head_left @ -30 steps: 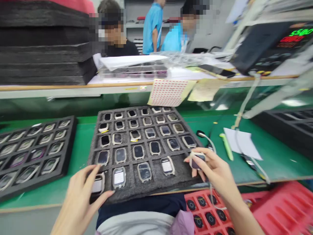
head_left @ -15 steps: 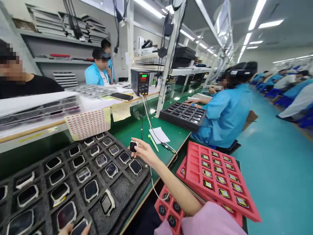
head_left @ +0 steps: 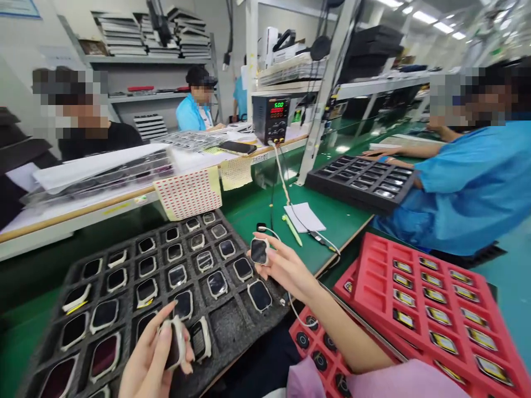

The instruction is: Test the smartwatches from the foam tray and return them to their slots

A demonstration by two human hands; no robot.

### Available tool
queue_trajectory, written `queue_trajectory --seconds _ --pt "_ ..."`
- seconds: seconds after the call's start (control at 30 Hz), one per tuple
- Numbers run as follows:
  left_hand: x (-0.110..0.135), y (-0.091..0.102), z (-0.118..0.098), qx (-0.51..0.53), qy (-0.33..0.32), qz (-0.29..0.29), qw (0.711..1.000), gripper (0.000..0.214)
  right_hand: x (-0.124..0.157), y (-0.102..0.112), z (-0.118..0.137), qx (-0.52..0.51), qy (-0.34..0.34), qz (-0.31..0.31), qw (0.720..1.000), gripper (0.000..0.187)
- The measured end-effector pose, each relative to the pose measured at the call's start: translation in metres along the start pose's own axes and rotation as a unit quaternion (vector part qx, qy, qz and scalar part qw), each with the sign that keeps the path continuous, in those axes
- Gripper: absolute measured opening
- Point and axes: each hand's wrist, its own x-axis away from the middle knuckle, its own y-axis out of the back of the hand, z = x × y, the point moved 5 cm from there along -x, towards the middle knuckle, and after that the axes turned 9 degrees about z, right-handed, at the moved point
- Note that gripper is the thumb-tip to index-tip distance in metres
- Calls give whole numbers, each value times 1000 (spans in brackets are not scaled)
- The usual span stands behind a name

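My left hand (head_left: 151, 354) grips a smartwatch (head_left: 176, 344) with a pale case by its edges, above the near side of the black foam tray (head_left: 226, 326). The watch is tilted and partly covered by my fingers. Between the thumb and fingers of my right hand (head_left: 288, 271) is another smartwatch (head_left: 259, 251), its dark screen facing me, over the tray's right edge. Several similar watches lie in the tray's compartments, and one pale-cased watch (head_left: 201, 338) leans in its slot beside my left hand.
A white cable (head_left: 286, 235) with a small black end lies behind my right hand. Notepaper (head_left: 305, 217) and a green pen (head_left: 292, 229) are on the green bench. Red trays (head_left: 373, 260) stand at right. A power supply (head_left: 269, 119) sits on the shelf. Co-workers sit around.
My left hand has lifted a watch from the near part of the black tray. My right hand still holds its watch. The view has swung left.
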Motion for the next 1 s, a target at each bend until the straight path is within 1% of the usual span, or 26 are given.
queue_trajectory --seconds 0.03,0.1,0.17,0.23,0.33,0.43,0.53,0.6,0.7,0.77,0.87,0.97,1.0 --pt "-1 -4 -2 41 2 -4 999 56 -2 -8 1 2 1 16 1000 43" --pt "-3 -11 -6 55 -8 -8 998 60 -7 -28 -3 1 -11 55 998 39" --pt "-5 -12 -8 18 -17 -12 1000 61 -9 -49 -14 -17 -45 98 994 38" --pt "-5 -9 -7 -27 -19 -19 999 58 -10 -67 -28 -42 -84 132 987 41" --pt "-5 -2 -4 -66 -28 -33 997 44 -10 -82 -46 -73 -136 164 974 42" --pt "-5 3 -7 -125 -72 -48 988 32 -11 -83 -56 -78 -163 163 970 40" --pt "-3 3 -9 -183 -117 -63 974 31 -13 -79 -60 -73 -168 143 973 37" --pt "-3 2 -5 -202 -118 -54 971 36 -13 -78 -61 -69 -172 136 973 37" --pt "-3 0 2 -217 -99 -26 971 40 -12 -80 -62 -56 -184 131 972 38" --pt "-3 1 3 -221 -96 -34 970 38 -12 -81 -63 -42 -187 128 973 38" --pt "-1 6 -1 -231 -100 -52 966 35 -14 -83 -63 -25 -179 134 974 38" --pt "5 7 -4 -239 -99 -33 966 30 -16 -81 -65 -10 -168 134 977 38" --pt "7 6 -4 -235 -102 -36 966 27 -15 -80 -66 -10 -165 131 977 38"
